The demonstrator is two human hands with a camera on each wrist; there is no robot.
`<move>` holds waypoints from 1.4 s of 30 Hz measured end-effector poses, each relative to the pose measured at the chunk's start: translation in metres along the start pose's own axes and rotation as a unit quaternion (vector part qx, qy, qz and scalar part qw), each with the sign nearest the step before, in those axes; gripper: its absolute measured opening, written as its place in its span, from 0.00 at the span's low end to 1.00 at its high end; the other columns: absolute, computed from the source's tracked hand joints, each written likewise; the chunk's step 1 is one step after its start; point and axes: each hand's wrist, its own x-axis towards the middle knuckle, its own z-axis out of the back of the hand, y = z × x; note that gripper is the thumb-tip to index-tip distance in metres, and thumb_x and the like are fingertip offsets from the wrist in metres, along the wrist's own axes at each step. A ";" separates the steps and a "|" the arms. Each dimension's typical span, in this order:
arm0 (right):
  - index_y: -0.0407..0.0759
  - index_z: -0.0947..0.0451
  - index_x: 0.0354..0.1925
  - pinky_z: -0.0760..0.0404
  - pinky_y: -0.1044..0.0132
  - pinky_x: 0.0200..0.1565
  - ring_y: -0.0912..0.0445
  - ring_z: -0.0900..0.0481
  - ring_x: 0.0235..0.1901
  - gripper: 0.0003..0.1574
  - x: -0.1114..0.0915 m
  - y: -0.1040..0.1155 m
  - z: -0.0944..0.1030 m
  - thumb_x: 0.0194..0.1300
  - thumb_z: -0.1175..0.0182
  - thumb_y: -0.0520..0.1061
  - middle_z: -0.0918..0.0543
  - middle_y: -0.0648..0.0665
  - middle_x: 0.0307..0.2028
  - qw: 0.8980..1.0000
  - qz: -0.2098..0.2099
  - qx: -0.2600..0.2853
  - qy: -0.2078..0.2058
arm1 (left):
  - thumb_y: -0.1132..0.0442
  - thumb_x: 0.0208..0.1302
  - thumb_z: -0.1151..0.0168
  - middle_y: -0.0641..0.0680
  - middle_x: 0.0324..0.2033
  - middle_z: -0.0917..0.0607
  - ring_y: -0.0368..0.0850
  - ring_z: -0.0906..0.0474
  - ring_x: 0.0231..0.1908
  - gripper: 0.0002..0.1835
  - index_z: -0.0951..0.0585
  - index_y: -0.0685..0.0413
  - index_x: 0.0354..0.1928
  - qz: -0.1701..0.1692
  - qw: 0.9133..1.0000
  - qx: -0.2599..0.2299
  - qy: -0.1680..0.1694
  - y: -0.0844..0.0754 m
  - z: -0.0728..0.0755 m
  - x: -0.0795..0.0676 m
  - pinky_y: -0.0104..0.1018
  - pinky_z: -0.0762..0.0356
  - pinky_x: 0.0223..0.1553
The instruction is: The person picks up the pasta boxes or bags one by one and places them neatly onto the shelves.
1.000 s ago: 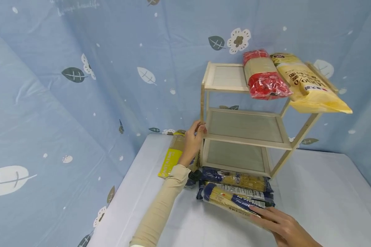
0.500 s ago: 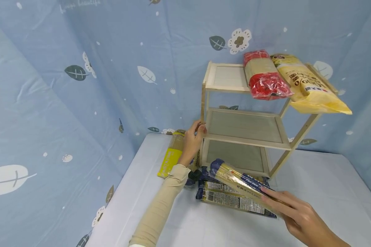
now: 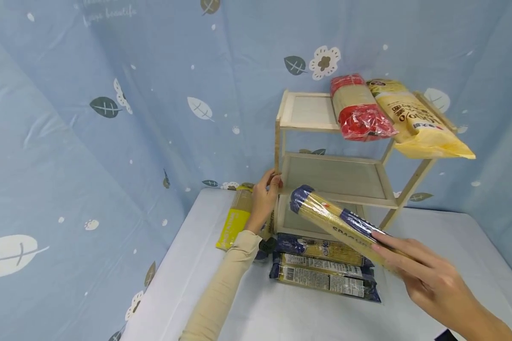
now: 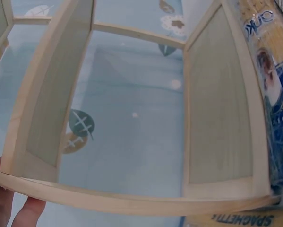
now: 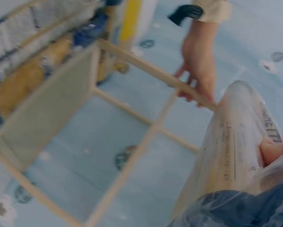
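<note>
My right hand grips a long clear-and-blue pack of spaghetti by its near end. The pack is tilted, its far end raised in front of the lower part of a wooden shelf rack. In the right wrist view the spaghetti pack fills the lower right, with fingertips on its side. My left hand holds the rack's left front post at middle-shelf height. The left wrist view shows fingers curled round that post.
Several blue-ended pasta packs lie in front of the rack. Yellow-labelled packs lie left of it. On the top shelf rest a red noodle pack and a yellow bag, both overhanging the front edge. A blue patterned curtain hangs behind.
My right hand has lifted the spaghetti pack off the packs on the table, raising it toward the rack and uncovering those beneath. The left hand has stayed on the post.
</note>
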 end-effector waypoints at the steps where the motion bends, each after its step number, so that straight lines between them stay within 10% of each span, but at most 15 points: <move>1: 0.32 0.18 0.46 0.32 0.80 0.34 0.64 0.28 0.49 0.29 0.005 0.001 0.002 0.76 0.60 0.50 0.20 0.36 0.50 1.000 0.001 -0.003 -0.006 | 0.50 0.73 0.55 0.54 0.33 0.16 0.43 0.20 0.35 0.20 0.23 0.54 0.54 -0.003 1.000 -0.002 -0.002 0.000 0.000 0.000 0.38 0.24 0.32; 19: 0.36 0.15 0.42 0.44 0.74 0.23 0.60 0.23 0.37 0.23 0.090 0.015 0.017 0.74 0.52 0.49 0.16 0.36 0.41 0.990 0.040 -0.062 -0.122 | 0.59 0.75 0.54 0.53 0.30 0.18 0.43 0.22 0.35 0.15 0.24 0.59 0.52 -0.021 0.999 -0.024 0.011 0.002 -0.002 0.000 0.38 0.29 0.35; 28: 0.35 0.15 0.42 0.48 0.77 0.21 0.64 0.33 0.23 0.25 0.123 0.009 0.018 0.71 0.49 0.53 0.16 0.37 0.45 0.987 -0.003 -0.057 -0.152 | 0.59 0.74 0.53 0.52 0.29 0.19 0.44 0.23 0.33 0.15 0.23 0.61 0.50 -0.028 0.999 -0.026 0.004 0.002 -0.001 0.001 0.40 0.28 0.36; 32: 0.36 0.15 0.44 0.46 0.77 0.22 0.67 0.25 0.35 0.13 0.139 0.004 0.025 0.61 0.39 0.38 0.16 0.41 0.47 0.987 -0.038 -0.059 -0.148 | 0.57 0.75 0.54 0.51 0.30 0.19 0.42 0.23 0.35 0.17 0.23 0.61 0.51 -0.027 0.999 -0.020 0.013 0.001 -0.002 0.002 0.38 0.29 0.33; 35: 0.38 0.16 0.46 0.45 0.76 0.21 0.67 0.24 0.42 0.23 0.153 0.007 0.030 0.51 0.40 0.25 0.17 0.44 0.48 0.987 -0.063 -0.074 -0.127 | 0.57 0.75 0.54 0.51 0.30 0.19 0.43 0.23 0.34 0.17 0.23 0.61 0.51 -0.027 0.999 -0.021 0.011 0.001 -0.002 0.001 0.38 0.30 0.31; 42: 0.46 0.17 0.49 0.38 0.79 0.19 0.65 0.21 0.37 0.29 0.186 0.013 0.036 0.52 0.40 0.23 0.17 0.52 0.49 0.986 -0.113 -0.067 -0.102 | 0.56 0.75 0.55 0.51 0.30 0.19 0.43 0.23 0.33 0.17 0.23 0.60 0.51 -0.027 0.999 -0.021 0.005 0.003 0.001 0.000 0.36 0.30 0.30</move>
